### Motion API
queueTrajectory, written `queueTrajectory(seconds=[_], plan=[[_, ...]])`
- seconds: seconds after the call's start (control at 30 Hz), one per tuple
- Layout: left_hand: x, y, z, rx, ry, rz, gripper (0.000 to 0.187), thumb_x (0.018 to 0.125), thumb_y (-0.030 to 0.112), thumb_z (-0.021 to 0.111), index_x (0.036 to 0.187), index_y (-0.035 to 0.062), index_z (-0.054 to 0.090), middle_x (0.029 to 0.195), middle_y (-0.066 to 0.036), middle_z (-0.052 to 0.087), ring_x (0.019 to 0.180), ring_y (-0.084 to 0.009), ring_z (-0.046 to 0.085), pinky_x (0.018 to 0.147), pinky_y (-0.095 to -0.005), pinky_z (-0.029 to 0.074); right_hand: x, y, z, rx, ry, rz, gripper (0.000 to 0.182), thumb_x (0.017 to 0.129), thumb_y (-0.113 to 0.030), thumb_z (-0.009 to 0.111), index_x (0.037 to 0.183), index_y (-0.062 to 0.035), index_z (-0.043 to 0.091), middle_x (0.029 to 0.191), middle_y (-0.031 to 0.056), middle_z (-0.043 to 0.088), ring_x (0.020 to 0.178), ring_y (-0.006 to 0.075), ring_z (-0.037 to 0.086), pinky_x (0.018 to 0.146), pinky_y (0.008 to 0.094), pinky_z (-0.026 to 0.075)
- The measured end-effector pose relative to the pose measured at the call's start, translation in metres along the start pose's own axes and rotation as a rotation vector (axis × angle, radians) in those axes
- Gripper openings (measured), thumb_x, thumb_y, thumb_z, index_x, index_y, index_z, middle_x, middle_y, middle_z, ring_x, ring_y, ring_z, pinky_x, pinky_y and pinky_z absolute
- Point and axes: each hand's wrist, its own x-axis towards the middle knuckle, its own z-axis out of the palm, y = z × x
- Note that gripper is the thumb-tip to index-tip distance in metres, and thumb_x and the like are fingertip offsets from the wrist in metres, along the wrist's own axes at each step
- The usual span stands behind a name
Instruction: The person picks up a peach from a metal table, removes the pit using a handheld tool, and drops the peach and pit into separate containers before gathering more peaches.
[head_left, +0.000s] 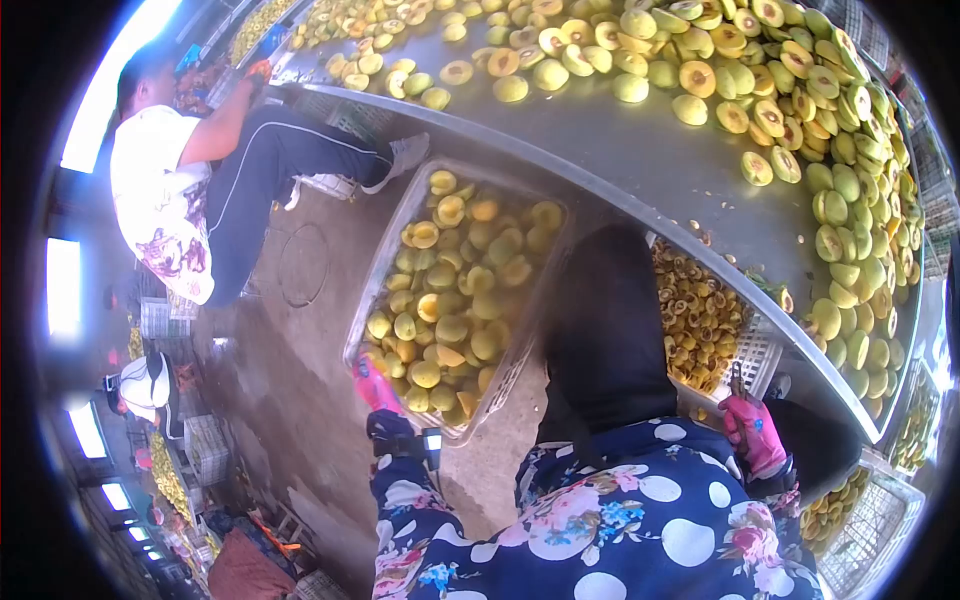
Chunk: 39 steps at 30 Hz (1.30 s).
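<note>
My left hand [375, 384], in a pink glove, is at the near left corner of a pale plastic crate [468, 432]. It touches or overlaps the rim; its fingers are too blurred to tell whether they grip. Whole-looking and cut yellow-green fruit [450, 290] fills that crate. On the other side of my lap, my right hand [754, 432], also pink-gloved, is closed around a thin dark metal tool [737, 382] that points upward. Just beyond it stands a white basket [762, 352] of small brownish-yellow cut pieces [700, 320].
A metal table [600, 130] with a raised edge curves across the top, heaped with halved fruit [790, 90]. At the left, another person [165, 190] sits by the same table. A white crate [885, 520] stands at lower right. More workers and crates are farther left.
</note>
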Motion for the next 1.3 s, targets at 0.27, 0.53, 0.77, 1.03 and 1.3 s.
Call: queueTrajectory(seconds=[0.27, 0.53, 0.77, 1.03, 1.3], plan=[[-0.009, 0.009, 0.017, 1.288, -0.031, 0.254, 0.064, 0.090, 0.034, 0.054, 0.141, 0.0045, 0.030, 0.147, -0.020, 0.022, 0.130, -0.0304, 0.033, 0.105, -0.0394, 0.031, 0.007, -0.002, 0.026, -0.099, 0.076, 0.022, 0.019, 0.083, -0.024, 0.059, 0.087, -0.0056, 0.056, 0.056, 0.0000, 0.047, 0.040, 0.0100, 0.042, 0.035, 0.0233, 0.030], [0.024, 0.032, 0.019, 1.204, -0.490, 0.327, 0.063, 0.087, 0.038, 0.057, 0.132, -0.0006, 0.037, 0.137, -0.021, 0.036, 0.126, -0.0362, 0.037, 0.103, -0.0426, 0.034, 0.003, 0.014, -0.003, 0.074, -0.060, 0.063, 0.022, 0.088, -0.028, 0.059, 0.080, -0.0081, 0.055, 0.063, -0.0007, 0.051, 0.048, 0.0083, 0.048, 0.040, 0.0206, 0.035], [-0.066, 0.242, 0.192, 0.493, -0.649, 0.486, 0.032, 0.091, 0.023, 0.056, 0.110, -0.0027, 0.057, 0.088, -0.008, 0.063, 0.074, -0.0126, 0.060, 0.060, -0.0289, 0.049, 0.004, 0.020, -0.020, 0.154, -0.010, 0.045, 0.018, 0.087, -0.023, 0.059, 0.087, -0.0048, 0.058, 0.062, 0.0007, 0.050, 0.047, 0.0101, 0.047, 0.041, 0.0237, 0.038], [-0.296, 0.372, 0.436, 0.496, -1.271, 0.716, 0.031, 0.087, 0.029, 0.059, 0.099, 0.0012, 0.062, 0.076, -0.009, 0.062, 0.062, -0.0185, 0.058, 0.052, -0.0282, 0.044, 0.000, 0.022, -0.034, 0.036, -0.114, -0.027, 0.029, 0.088, -0.033, 0.061, 0.091, -0.0055, 0.053, 0.071, 0.0017, 0.055, 0.052, 0.0087, 0.050, 0.045, 0.0218, 0.041], [-0.389, 0.339, 0.479, 0.208, -1.498, 0.166, 0.033, 0.075, 0.015, 0.073, 0.102, 0.0005, 0.061, 0.084, -0.008, 0.065, 0.066, -0.0127, 0.059, 0.058, -0.0244, 0.046, -0.030, 0.016, -0.050, 0.130, -0.112, -0.151, 0.023, 0.090, -0.028, 0.060, 0.094, -0.0058, 0.054, 0.069, -0.0002, 0.054, 0.056, 0.0072, 0.052, 0.050, 0.0202, 0.043]])
